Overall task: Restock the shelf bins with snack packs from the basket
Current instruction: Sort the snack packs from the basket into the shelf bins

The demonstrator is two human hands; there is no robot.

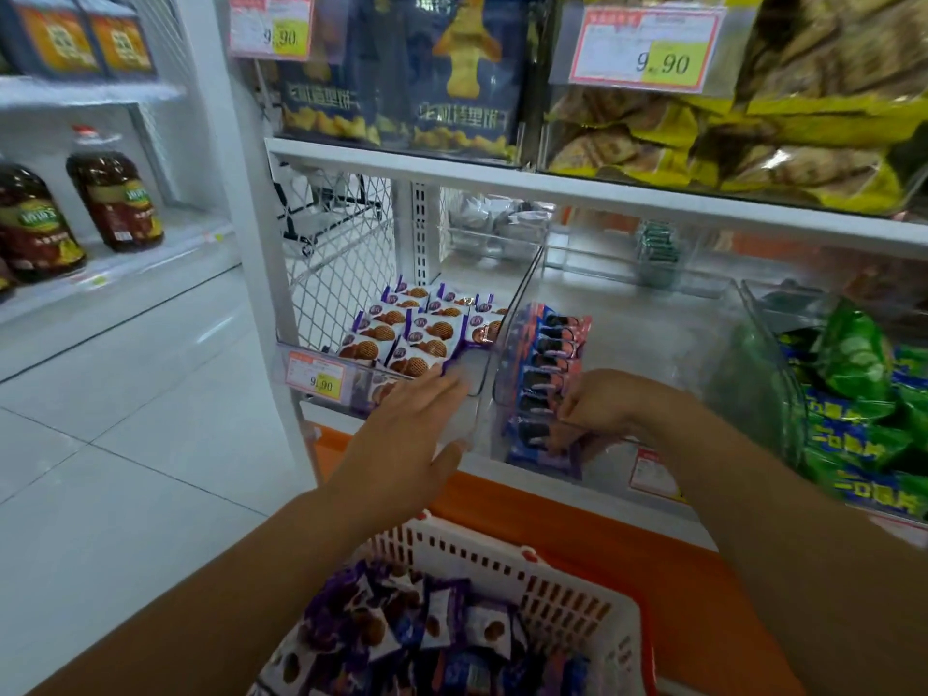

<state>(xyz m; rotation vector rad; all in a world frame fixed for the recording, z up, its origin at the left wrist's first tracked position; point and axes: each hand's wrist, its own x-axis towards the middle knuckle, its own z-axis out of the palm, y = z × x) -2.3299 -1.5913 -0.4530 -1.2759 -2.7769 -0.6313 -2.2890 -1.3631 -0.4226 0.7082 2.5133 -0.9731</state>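
The right hand [610, 409] curls its fingers [572, 413] round the near end of the blue snack packs [550, 351] in the middle bin [653, 339], hiding that end. The left hand [407, 434], blurred, reaches flat, holding nothing, beside the purple packs [417, 331]. The frame edge cuts off the basket [507, 557].

Basket [552, 590]: white plastic, matt, with slotted walls.
Packs in basket [442, 630]: thin film, glossy and crinkled.
Blue packs [545, 374]: glossy film, smooth where my right hand [602, 409] pinches them.
Waffle packs [417, 334]: the same shiny film, flat and smooth.
Green packs [853, 394]: glossy film, wrinkled.
Middle bin [648, 339]: clear hard plastic, shiny, a little cloudy on its bottom.
Shelf board [502, 180]: looks like white painted metal, smooth.
Back mesh [336, 273]: wire with a white coat.
Price tag [316, 376]: matt paper.
Floor [125, 394]: pale tiles, glossy, with reflections.
2 bottles [118, 200]: clear plastic, glossy.
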